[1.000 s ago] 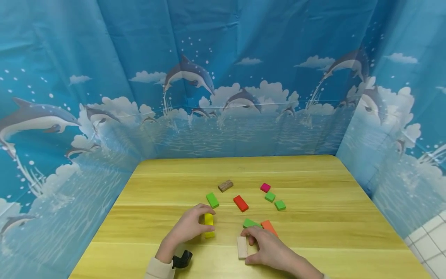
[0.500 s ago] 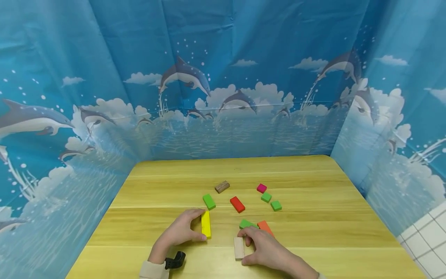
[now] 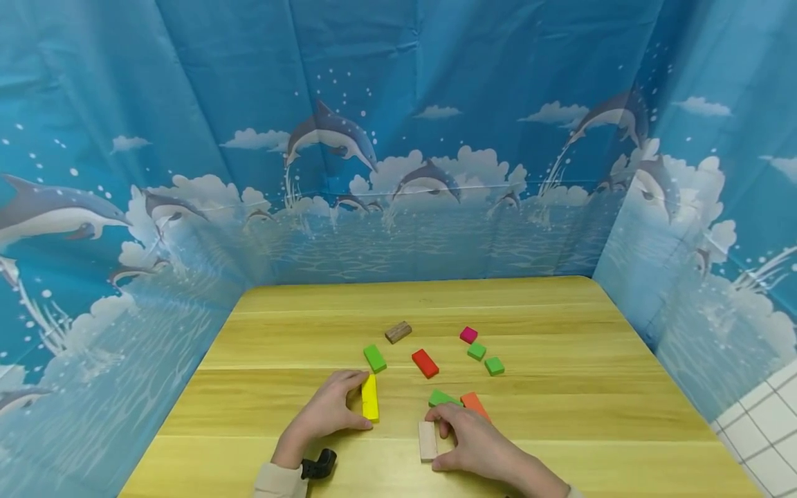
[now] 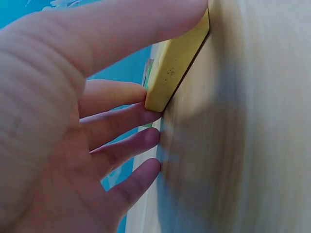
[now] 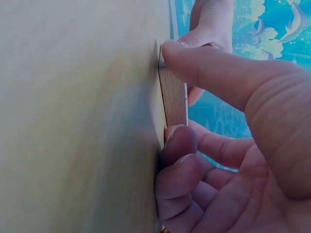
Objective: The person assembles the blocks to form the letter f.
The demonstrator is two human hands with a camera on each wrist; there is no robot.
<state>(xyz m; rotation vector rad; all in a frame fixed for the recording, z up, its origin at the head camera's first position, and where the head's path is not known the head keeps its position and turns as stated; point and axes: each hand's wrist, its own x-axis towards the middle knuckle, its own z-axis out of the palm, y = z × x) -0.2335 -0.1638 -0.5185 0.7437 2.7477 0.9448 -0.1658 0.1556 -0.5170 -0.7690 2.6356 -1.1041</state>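
My left hand [image 3: 356, 402] pinches a long yellow block [image 3: 370, 398] lying on the wooden table [image 3: 560, 415], thumb at its near end and forefinger at its far end. The left wrist view shows the yellow block [image 4: 177, 63] close up, between thumb and fingers against the tabletop. My right hand [image 3: 438, 440] grips a pale wooden block [image 3: 427, 440] near the front edge. In the right wrist view the pale block [image 5: 174, 97] is held between thumb and curled fingers.
Loose blocks lie beyond the hands: a green one [image 3: 375, 357], brown [image 3: 398, 332], red [image 3: 425, 363], magenta [image 3: 469, 335], two small green [image 3: 476, 351] [image 3: 495, 366], another green [image 3: 442, 398] and an orange one [image 3: 474, 403] by my right hand. Blue dolphin curtains wall the table.
My left fingers have come off the top of the yellow block, so its whole length now shows. The right hand and the pale block have barely moved.
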